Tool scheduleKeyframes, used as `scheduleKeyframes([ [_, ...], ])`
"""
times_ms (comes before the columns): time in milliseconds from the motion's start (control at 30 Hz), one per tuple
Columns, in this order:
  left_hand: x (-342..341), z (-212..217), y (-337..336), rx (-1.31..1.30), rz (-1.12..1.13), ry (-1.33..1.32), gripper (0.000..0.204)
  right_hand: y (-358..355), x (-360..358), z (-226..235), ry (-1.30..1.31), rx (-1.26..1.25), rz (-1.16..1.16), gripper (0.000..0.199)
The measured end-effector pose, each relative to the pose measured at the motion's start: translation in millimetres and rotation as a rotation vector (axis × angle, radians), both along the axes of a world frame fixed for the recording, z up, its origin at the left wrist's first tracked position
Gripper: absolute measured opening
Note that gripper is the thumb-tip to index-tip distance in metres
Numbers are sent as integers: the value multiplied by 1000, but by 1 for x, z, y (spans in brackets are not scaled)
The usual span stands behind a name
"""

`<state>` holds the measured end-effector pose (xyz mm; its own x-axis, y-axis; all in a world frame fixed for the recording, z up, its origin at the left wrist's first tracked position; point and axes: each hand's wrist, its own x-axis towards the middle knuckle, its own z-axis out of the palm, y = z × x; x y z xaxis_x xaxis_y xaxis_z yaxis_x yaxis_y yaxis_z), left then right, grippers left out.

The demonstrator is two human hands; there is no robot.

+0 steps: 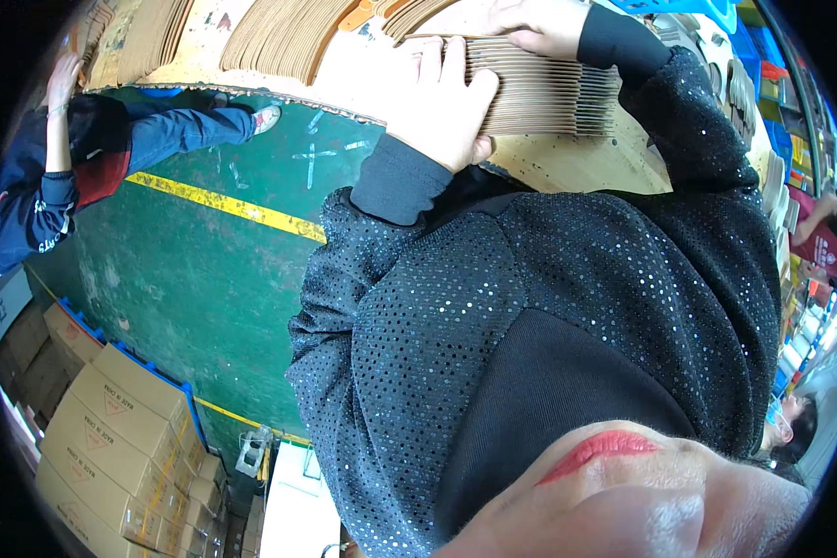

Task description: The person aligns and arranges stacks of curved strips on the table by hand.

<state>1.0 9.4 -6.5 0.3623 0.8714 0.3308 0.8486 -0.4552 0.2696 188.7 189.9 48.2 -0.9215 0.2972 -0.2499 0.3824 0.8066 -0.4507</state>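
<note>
A row of thin brown flat pieces [535, 102], packed face to face, lies on the worktable in front of me. My left hand [442, 98] rests against the row's left end with its fingers stretched out and the thumb over the edges. At the far end, my right hand [544, 26] has its fingers bent and close together on the last pieces. Its fingertips lie near the top of the picture, and what sits between them is partly hidden. The pieces' ends on the right stand slightly uneven.
More brown pieces stand in curved rows [279, 42] farther left on the worktable [646, 158], beside an orange-brown part [356, 15]. A blue crate [688, 7] is at the far right. Another person [60, 177] stands at the left. Stacked cartons [112, 446] are on the green floor [223, 288].
</note>
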Motion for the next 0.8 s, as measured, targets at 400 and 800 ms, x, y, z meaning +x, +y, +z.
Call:
scheduleKeyframes([
  [400,1,-1,-1,-18,-15,-17,71,10,-2,4,-2,-187,40,30],
  [800,1,-3,0,-9,-17,-16,68,7,-7,-18,138,-181,-104,24],
])
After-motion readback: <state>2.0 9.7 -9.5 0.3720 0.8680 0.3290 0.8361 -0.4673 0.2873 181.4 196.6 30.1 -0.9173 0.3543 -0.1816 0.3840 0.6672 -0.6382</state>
